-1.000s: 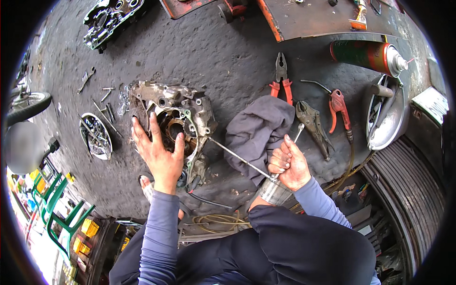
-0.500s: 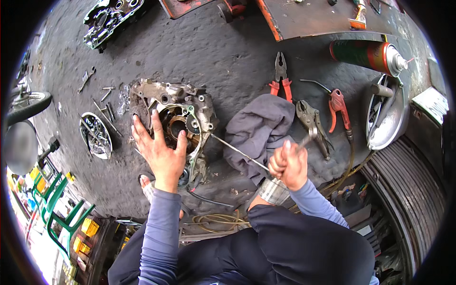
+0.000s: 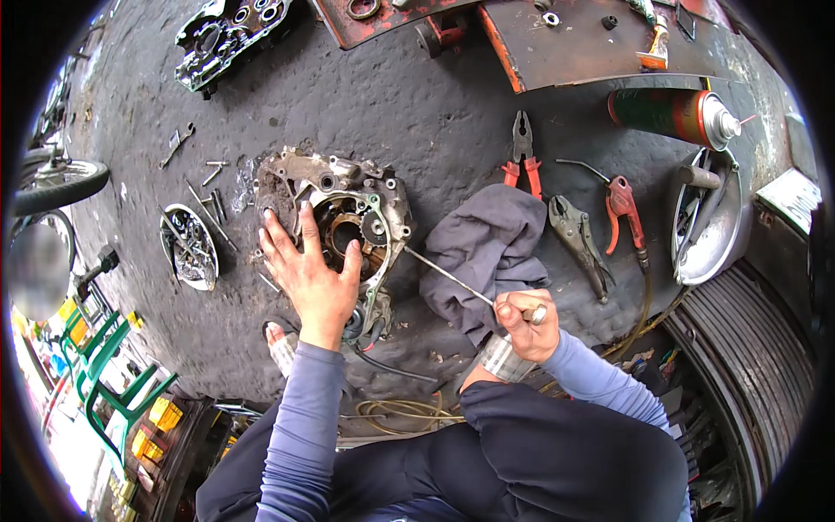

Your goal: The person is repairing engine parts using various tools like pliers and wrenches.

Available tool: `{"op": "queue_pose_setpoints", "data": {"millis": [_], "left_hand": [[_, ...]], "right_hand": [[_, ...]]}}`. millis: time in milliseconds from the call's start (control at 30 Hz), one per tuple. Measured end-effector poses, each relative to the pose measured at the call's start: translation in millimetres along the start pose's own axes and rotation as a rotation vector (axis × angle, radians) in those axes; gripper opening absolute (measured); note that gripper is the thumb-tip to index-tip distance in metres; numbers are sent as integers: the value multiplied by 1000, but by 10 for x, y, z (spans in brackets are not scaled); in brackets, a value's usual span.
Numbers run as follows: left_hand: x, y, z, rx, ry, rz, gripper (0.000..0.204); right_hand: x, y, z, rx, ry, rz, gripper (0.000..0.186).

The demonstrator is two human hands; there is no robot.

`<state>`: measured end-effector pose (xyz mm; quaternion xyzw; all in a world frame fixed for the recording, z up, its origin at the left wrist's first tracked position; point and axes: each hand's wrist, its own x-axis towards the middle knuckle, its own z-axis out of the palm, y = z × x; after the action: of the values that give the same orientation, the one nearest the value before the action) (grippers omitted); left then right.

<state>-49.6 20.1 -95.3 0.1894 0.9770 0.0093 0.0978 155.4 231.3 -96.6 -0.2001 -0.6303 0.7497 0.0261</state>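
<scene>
A dirty metal engine case [image 3: 291, 170] lies on the dark floor in front of me, its round bore and inner parts facing up. My left hand [image 3: 317, 283] rests on its near left part with spread fingers. My right hand [image 3: 529, 329] is closed round a hand tool with a long thin metal shaft [image 3: 448, 277]. Its far tip meets the right edge of the case. A thick, blunt, brownish end shows above my fist; its exact kind I cannot make out. Beneath the shaft, a crumpled grey cloth [image 3: 487, 235] lies right of the case.
Red-handled pliers [image 3: 523, 150], locking pliers [image 3: 578, 244], a red air blow gun [image 3: 621, 209] and a spray can [image 3: 665, 116] lie to the right. A metal tray [image 3: 726, 230] holds tools. At left stands a bowl of small parts [image 3: 190, 250]; another engine case [image 3: 230, 39] lies far left.
The thick end of the tool, blurred and off to the upper right before, now sits just over my right fist. My left hand keeps its place on the case. The whole view has shifted slightly.
</scene>
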Motion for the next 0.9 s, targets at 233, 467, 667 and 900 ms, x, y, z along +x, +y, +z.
{"op": "queue_pose_setpoints", "data": {"millis": [233,467,667,900], "left_hand": [[-2,-15,8,-22,35,25,84],[-17,-22,2,-17,16,14,83],[5,10,-42,2,-17,13,85],[656,295,-778,101,-225,400,74]], "right_hand": [[139,245,-221,1056,446,635,55],[131,418,-238,1178,484,810,59],[170,133,-404,735,557,385,55],[593,-286,-1072,-430,402,186,26]]}}
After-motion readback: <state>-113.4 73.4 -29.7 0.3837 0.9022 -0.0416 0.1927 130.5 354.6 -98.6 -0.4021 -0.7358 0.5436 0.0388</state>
